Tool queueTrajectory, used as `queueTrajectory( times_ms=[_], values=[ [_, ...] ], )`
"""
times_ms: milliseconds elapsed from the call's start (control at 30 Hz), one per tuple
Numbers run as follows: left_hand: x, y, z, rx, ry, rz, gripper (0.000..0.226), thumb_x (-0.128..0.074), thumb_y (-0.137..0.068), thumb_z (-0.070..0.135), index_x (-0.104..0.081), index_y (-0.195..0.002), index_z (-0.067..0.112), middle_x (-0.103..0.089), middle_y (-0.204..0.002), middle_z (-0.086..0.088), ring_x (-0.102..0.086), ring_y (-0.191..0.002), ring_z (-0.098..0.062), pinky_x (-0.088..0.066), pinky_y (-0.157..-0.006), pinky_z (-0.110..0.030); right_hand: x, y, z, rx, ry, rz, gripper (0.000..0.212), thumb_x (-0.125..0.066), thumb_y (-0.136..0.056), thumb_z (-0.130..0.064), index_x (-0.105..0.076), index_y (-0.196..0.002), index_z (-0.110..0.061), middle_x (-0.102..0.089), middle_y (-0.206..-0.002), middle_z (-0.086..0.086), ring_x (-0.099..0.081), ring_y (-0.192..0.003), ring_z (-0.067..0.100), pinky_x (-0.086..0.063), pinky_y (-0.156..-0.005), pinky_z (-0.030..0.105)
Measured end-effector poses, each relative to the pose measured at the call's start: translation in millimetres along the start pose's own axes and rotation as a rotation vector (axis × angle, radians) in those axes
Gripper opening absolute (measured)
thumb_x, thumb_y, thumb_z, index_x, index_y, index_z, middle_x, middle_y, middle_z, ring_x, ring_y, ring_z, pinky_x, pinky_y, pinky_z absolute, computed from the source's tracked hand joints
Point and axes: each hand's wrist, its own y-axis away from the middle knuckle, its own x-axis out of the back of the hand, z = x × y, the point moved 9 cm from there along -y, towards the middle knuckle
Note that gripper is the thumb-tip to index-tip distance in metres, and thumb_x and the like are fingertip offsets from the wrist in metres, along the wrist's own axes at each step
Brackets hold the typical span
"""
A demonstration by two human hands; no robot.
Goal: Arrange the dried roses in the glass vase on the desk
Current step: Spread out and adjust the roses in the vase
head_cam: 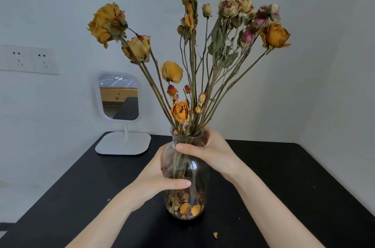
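Observation:
A clear glass vase (pixel 197 197) stands upright on the black desk (pixel 284 187), a little in front of its middle. Dried roses (pixel 192 77), mostly orange-yellow with some pink and pale heads, fan out of its neck on long brown stems. Loose orange petals lie in the bottom of the vase. My left hand (pixel 156 176) grips the left side of the vase body, thumb across the front glass. My right hand (pixel 211 150) grips the vase's shoulder just under the rim, thumb pointing left. The fingers of both hands wrap behind the glass.
A white-framed mirror (pixel 118 97) on a square stand sits at the desk's back left corner. A wall socket plate (pixel 28 59) is on the left wall. One fallen petal (pixel 215 234) lies on the desk by my right forearm. Grey walls close in behind.

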Motion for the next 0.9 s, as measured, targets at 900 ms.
queueTrajectory(
  times_ms=[900],
  values=[
    [20,-163,-46,0.122,0.073,-0.074,0.108,-0.087,-0.051,0.024,-0.025,-0.139,0.030,-0.042,-0.139,0.005,-0.042,-0.126,-0.014,-0.030,-0.111,-0.042,76,-115,69,-0.137,0.006,0.170,0.059,-0.080,-0.067,-0.033,-0.053,-0.120,-0.027,-0.062,-0.111,-0.014,-0.057,-0.102,0.000,-0.046,-0.080,0.016]
  ],
)
